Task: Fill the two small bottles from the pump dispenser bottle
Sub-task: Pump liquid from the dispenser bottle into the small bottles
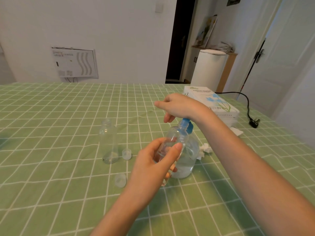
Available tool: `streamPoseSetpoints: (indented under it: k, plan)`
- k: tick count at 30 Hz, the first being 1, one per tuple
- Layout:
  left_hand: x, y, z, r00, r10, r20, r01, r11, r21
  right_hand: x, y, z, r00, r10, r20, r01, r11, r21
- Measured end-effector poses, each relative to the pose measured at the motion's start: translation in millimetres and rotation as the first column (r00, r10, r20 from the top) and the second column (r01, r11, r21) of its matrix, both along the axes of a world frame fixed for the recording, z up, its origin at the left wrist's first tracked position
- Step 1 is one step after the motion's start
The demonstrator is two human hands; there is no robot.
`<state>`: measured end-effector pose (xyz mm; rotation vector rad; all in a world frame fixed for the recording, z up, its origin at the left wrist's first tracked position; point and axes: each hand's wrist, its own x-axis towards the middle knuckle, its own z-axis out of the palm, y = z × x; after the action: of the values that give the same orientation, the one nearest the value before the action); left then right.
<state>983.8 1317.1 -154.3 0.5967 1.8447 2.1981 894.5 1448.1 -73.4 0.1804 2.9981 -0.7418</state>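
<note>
The left hand [153, 160] curls fingers and thumb round one small bottle [172, 142], tilted with its mouth up by the blue pump head [187, 124]. The right hand [179, 106], fingers loose and holding nothing, rests its heel on that pump head. The first fill seems in hand; next comes a steady downward press, mouth kept under the spout. The pump dispenser bottle [187, 159] stands just behind. At its nine o'clock the second small bottle [109, 142] waits upright and uncapped.

You have two small bottles [109, 142] [173, 138], two loose caps [126, 154] [120, 180] and one pump dispenser bottle [189, 155] before you. Also counted: one tissue box [211, 103] and one power plug [254, 123] on its single cord [245, 97].
</note>
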Motion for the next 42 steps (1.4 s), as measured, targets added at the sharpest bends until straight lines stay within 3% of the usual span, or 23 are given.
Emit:
streamPoseSetpoints:
  k: [11, 24, 34, 42]
  plan:
    - [-0.8, 0.8, 2.7, 1.0, -0.008, -0.015, 0.008, 1.0, 0.015, 0.8, -1.1, 14.1, 0.992, 0.024, -0.122, -0.02, 0.999, 0.027]
    - [-1.4, 0.8, -2.9, 1.0, 0.007, -0.006, -0.007, 1.0, -0.012, 1.7, -0.6, -0.1, 0.999, 0.003, -0.05, -0.004, 1.0, -0.006]
    - [-0.7, 0.1, 3.3, 1.0, 0.001, 0.001, -0.001, 1.0, 0.0, 2.0, -2.9, 14.5, 0.988, 0.0, -0.153, -0.004, 1.0, -0.028]
    - [0.0, -0.3, 1.2, 1.0, -0.007, -0.011, 0.007, 0.999, -0.035, 3.9, -2.1, 8.8, 0.997, 0.018, -0.076, -0.018, 1.0, -0.005]
